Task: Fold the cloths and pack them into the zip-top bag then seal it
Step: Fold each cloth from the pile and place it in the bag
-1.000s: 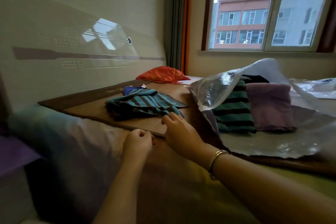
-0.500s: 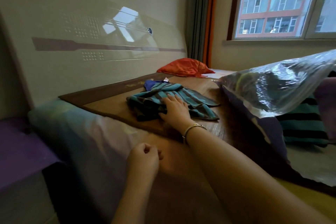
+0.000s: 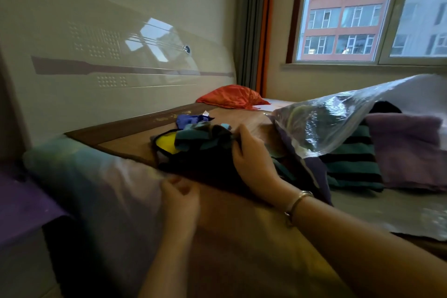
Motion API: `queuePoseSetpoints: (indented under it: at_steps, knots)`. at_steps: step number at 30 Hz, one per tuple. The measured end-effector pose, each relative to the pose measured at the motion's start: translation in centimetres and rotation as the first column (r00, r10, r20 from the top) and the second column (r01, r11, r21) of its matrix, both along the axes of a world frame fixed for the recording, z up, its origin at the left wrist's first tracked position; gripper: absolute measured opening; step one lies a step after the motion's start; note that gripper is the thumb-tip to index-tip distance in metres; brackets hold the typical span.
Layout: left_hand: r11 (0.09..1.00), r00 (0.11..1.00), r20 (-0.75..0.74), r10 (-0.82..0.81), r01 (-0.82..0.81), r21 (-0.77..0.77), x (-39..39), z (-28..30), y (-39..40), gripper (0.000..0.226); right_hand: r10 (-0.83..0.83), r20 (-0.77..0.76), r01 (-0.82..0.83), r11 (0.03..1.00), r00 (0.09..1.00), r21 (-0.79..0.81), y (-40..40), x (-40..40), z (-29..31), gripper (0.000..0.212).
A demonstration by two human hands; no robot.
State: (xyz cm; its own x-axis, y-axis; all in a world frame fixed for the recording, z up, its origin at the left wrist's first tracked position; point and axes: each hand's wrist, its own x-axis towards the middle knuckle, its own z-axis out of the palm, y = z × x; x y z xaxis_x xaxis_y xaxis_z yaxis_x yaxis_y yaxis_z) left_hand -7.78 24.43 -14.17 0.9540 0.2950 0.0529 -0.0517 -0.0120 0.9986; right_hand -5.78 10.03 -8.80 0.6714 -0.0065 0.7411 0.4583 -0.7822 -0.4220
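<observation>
Your right hand [image 3: 251, 159] grips a bunched teal-and-dark striped cloth [image 3: 205, 140] on the brown mat [image 3: 135, 143] near the headboard, fingers curled over its right edge, with a yellow patch [image 3: 165, 144] showing at the cloth's left. Your left hand [image 3: 180, 197] sits lower, by the mat's near edge, blurred; its fingers look loosely curled with nothing visibly in them, though whether they touch the fabric cannot be told. A blue cloth [image 3: 189, 119] lies just behind the striped one. To the right, the zip-top bag [image 3: 338, 118] lies with its clear upper sheet lifted, and a folded teal-striped cloth [image 3: 350, 164] and a purple folded cloth [image 3: 406, 150] rest beside each other under it.

The step in hand appears to be gathering this cloth for folding. To do it well, bring it onto the bare mat in front of you, spread it flat with both hands before creasing, and fold it down to about the footprint of the two already packed, so it slides beneath the raised sheet without snagging. The crumpled bunch will likely trap folds if it is not smoothed first.
</observation>
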Motion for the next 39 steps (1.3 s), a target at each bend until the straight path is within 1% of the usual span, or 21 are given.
queuePoseSetpoints:
  at_steps: [1, 4, 7, 9, 11, 12, 14, 16, 18, 20, 21, 22, 24, 27, 28, 30, 32, 33, 35, 37, 39]
  knots:
    - [1.0, 1.0, 0.022, -0.015, 0.015, -0.009, -0.6, 0.4, -0.1, 0.031, 0.002, 0.011, -0.002, 1.0, 1.0, 0.008, -0.7, -1.8, 0.0, 0.003]
    - [0.991, 0.991, 0.055, -0.118, 0.121, -0.064, -2.6, 1.3, -0.5, 0.061, 0.0, -0.027, 0.0, 1.0, 1.0, 0.027, -2.2, -6.6, -0.2, 0.017]
    - [0.971, 0.973, 0.036, -0.229, 0.231, -0.062, -4.5, 1.4, -1.1, 0.067, -0.01, -0.087, 0.015, 0.998, 0.996, 0.061, -3.6, -10.1, -1.3, 0.021]
    - [0.955, 0.956, 0.051, -0.288, 0.291, -0.063, -5.2, 1.3, -1.6, 0.064, -0.063, -0.134, 0.068, 0.997, 0.989, 0.031, -4.4, -11.3, -2.4, 0.016]
    - [0.94, 0.946, 0.067, -0.318, 0.324, -0.108, -5.4, 1.6, -2.1, 0.052, -0.09, -0.201, 0.093, 0.996, 0.975, 0.006, -5.1, -12.1, -3.5, 0.019]
    - [0.927, 0.941, 0.074, -0.329, 0.337, -0.163, -5.4, 1.8, -2.4, 0.044, -0.049, -0.239, 0.06, 0.997, 0.97, 0.038, -5.3, -12.4, -4.0, 0.023]
    - [0.9, 0.936, 0.071, -0.346, 0.352, -0.255, -5.7, 2.2, -3.0, 0.033, 0.117, -0.29, -0.074, 0.985, 0.95, 0.155, -5.1, -13.1, -4.7, 0.034]
    - [0.905, 0.94, 0.058, -0.336, 0.339, -0.255, -6.2, 2.5, -3.5, 0.03, 0.22, -0.287, -0.174, 0.969, 0.932, 0.176, -4.5, -13.4, -5.0, 0.044]
    - [0.923, 0.948, 0.025, -0.317, 0.314, -0.223, -6.6, 2.5, -3.8, 0.03, 0.223, -0.23, -0.186, 0.967, 0.947, 0.173, -4.0, -13.6, -4.8, 0.033]
    - [0.921, 0.944, -0.029, -0.328, 0.313, -0.231, -7.0, 2.7, -3.9, 0.026, 0.177, -0.154, -0.138, 0.961, 0.972, 0.239, -3.7, -13.7, -4.0, 0.015]
    - [0.917, 0.938, -0.051, -0.342, 0.321, -0.237, -7.2, 2.8, -3.9, 0.024, 0.157, -0.128, -0.116, 0.954, 0.979, 0.278, -3.8, -13.9, -3.5, 0.011]
    - [0.914, 0.929, -0.077, -0.362, 0.338, -0.225, -7.5, 2.9, -3.9, 0.022, 0.142, -0.109, -0.104, 0.949, 0.984, 0.299, -4.1, -14.2, -3.1, 0.01]
    - [0.907, 0.9, -0.133, -0.415, 0.397, -0.141, -8.2, 3.0, -4.0, 0.021, 0.154, -0.125, -0.115, 0.955, 0.98, 0.275, -4.9, -15.0, -2.5, 0.011]
    - [0.882, 0.874, -0.185, -0.45, 0.468, 0.065, -8.9, 3.1, -4.3, 0.014, 0.219, -0.264, -0.174, 0.968, 0.939, 0.183, -6.8, -17.1, -2.1, 0.017]
    - [0.888, 0.896, -0.166, -0.412, 0.436, 0.149, -8.9, 3.0, -4.4, 0.012, 0.207, -0.313, -0.168, 0.975, 0.927, 0.145, -7.6, -17.9, -2.0, 0.017]
    - [0.902, 0.962, -0.082, -0.26, 0.273, 0.334, -8.6, 2.7, -4.4, 0.011, 0.169, -0.392, -0.13, 0.984, 0.904, 0.124, -9.3, -19.6, -2.0, 0.015]
    - [0.863, 0.988, -0.007, -0.153, 0.137, 0.486, -8.3, 2.2, -4.5, 0.024, 0.146, -0.453, -0.091, 0.986, 0.879, 0.142, -10.9, -21.2, -2.1, 0.014]
    - [0.837, 0.988, 0.018, -0.152, 0.119, 0.535, -8.2, 2.0, -4.6, 0.032, 0.122, -0.482, -0.067, 0.989, 0.868, 0.129, -11.5, -21.8, -2.3, 0.013]
    - [0.798, 0.976, 0.046, -0.214, 0.147, 0.584, -8.1, 1.7, -4.7, 0.044, -0.017, -0.502, 0.031, 0.999, 0.865, 0.02, -12.6, -22.4, -2.9, 0.009]
    - [0.803, 0.959, -0.001, -0.282, 0.237, 0.547, -7.6, 1.4, -4.9, 0.052, -0.207, -0.459, 0.174, 0.978, 0.864, -0.113, -13.4, -22.5, -3.7, 0.01]
    - [0.831, 0.943, -0.041, -0.329, 0.31, 0.462, -6.8, 1.0, -4.9, 0.06, -0.298, -0.444, 0.282, 0.954, 0.845, -0.104, -13.8, -22.6, -4.2, 0.015]
